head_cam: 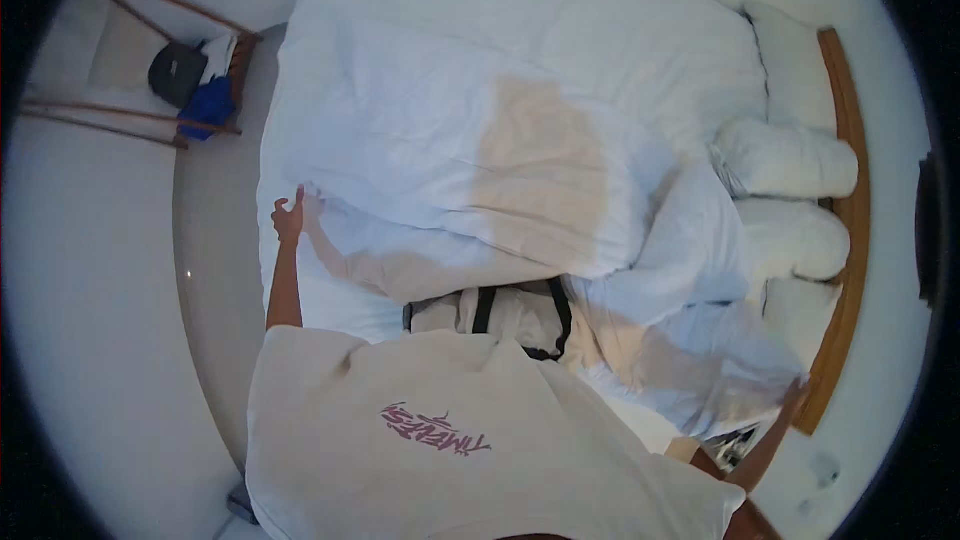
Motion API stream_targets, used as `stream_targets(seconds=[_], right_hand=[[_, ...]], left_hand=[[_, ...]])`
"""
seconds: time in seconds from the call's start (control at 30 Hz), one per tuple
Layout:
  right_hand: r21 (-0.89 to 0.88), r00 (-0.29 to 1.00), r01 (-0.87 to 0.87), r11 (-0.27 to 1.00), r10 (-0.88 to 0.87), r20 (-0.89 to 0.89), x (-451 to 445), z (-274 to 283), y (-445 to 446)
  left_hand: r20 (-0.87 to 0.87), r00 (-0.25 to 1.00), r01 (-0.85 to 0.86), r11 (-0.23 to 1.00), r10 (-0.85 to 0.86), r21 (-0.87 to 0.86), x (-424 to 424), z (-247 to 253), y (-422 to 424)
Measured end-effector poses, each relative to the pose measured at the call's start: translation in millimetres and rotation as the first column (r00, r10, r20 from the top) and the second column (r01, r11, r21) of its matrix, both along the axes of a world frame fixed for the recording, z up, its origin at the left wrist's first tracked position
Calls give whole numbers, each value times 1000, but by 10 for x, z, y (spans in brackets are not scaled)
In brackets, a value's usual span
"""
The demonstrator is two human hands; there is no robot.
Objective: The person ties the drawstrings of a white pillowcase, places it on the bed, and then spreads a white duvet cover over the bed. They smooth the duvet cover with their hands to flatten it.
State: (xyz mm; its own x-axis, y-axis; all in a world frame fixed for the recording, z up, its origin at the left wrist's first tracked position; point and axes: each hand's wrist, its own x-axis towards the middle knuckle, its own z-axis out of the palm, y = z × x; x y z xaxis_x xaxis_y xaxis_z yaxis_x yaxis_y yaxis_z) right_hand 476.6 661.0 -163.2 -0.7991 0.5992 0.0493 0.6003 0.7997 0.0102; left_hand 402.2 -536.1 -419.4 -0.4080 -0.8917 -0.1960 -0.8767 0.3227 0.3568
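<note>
A rumpled white duvet (420, 142) lies over the bed, with tan light or staining across its middle. At the bed's left side my left hand (288, 219) is at the duvet's edge, fingers bent and thumb raised; whether it grips the cloth is unclear. Far to the right, beside the headboard, my right hand (799, 391) is closed on a bunched part of the duvet, which stretches towards it. A pale bag with black straps (517, 311) lies between my arms, just in front of my shirt, partly hidden under the duvet.
Several white pillows (795, 157) lean by the wooden headboard (851, 165). A wooden rack (244, 67) at the upper left holds a dark cap (178, 75) and blue cloth (208, 106). A dark object (241, 502) is on the floor, lower left.
</note>
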Motion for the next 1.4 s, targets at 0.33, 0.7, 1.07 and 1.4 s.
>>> stream_targets(seconds=[0.33,0.7,1.07,1.4], right_hand=[[-446,801,-497,744,591,95,-2649,-1019,-2894],[-686,102,-695,-216,915,-391,-2823,-1005,-8072],[-313,278,-949,-30,385,-880,-3649,-916,-9035],[-745,732,-654,127,-143,-667,-5415,-620,-6185]], left_hand=[[-169,845,-277,686,507,673,-444,-973,-29],[-774,495,190,820,395,540,-1133,1297,173],[-886,397,667,738,-240,100,-1121,1318,1127],[-99,640,740,576,-762,347,-874,-469,782]])
